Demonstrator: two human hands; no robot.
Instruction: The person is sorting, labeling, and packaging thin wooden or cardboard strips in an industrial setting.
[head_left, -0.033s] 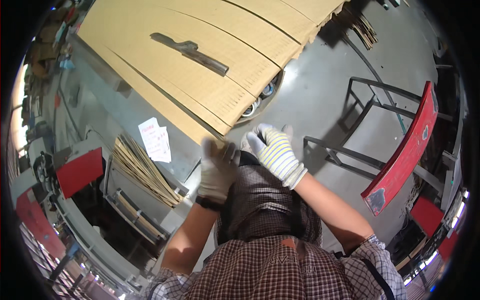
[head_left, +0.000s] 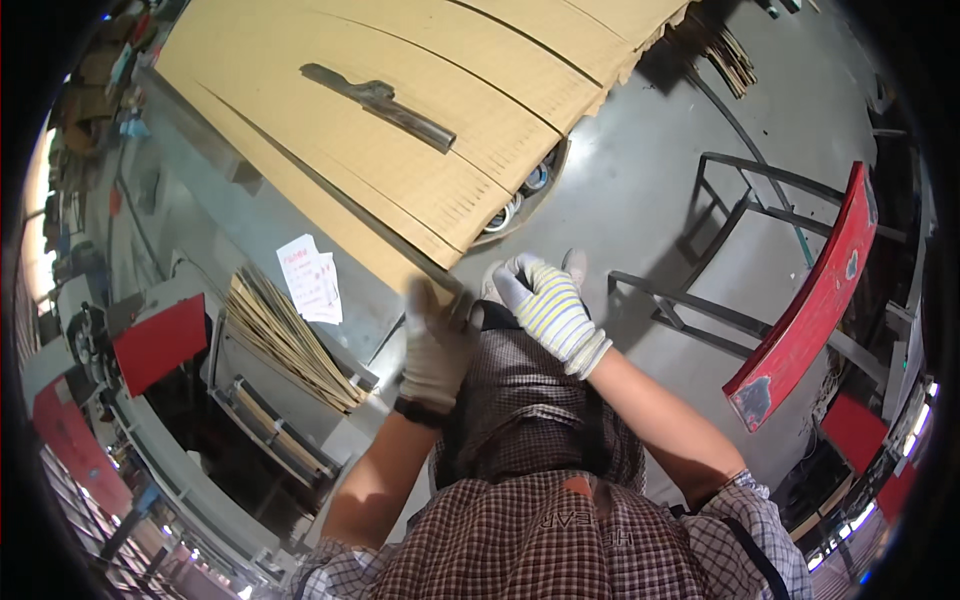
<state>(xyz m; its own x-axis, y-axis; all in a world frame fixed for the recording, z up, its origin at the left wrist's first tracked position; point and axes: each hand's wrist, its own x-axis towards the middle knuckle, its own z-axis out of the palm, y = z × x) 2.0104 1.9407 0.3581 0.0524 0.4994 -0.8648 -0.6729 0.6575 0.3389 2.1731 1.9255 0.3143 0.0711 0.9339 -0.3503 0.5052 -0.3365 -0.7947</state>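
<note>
My left hand (head_left: 437,345), in a pale work glove, is beside the near corner of a large cardboard sheet (head_left: 350,150). Motion smears its fingers, so I cannot make out whether it touches or holds the cardboard. To its right, my right hand (head_left: 553,308) wears a white glove with yellow and blue stripes. Its fingers are curled and closed in front of the apron; whatever may be in them is hidden. On the cardboard lies a dark, long, narrow tool (head_left: 380,105) with a raised middle, out of contact with either hand.
A red-topped bench with a dark metal frame (head_left: 810,300) stands to the right. At left are printed papers (head_left: 309,280), a bundle of thin cardboard strips (head_left: 285,340) and a red panel (head_left: 160,345). Rolls of tape (head_left: 505,215) show under the cardboard's edge.
My left hand has shifted slightly and its fingers look more blurred. My right hand stays almost in place, its fingers still curled. The tool on the cardboard has hardly shifted in view.
</note>
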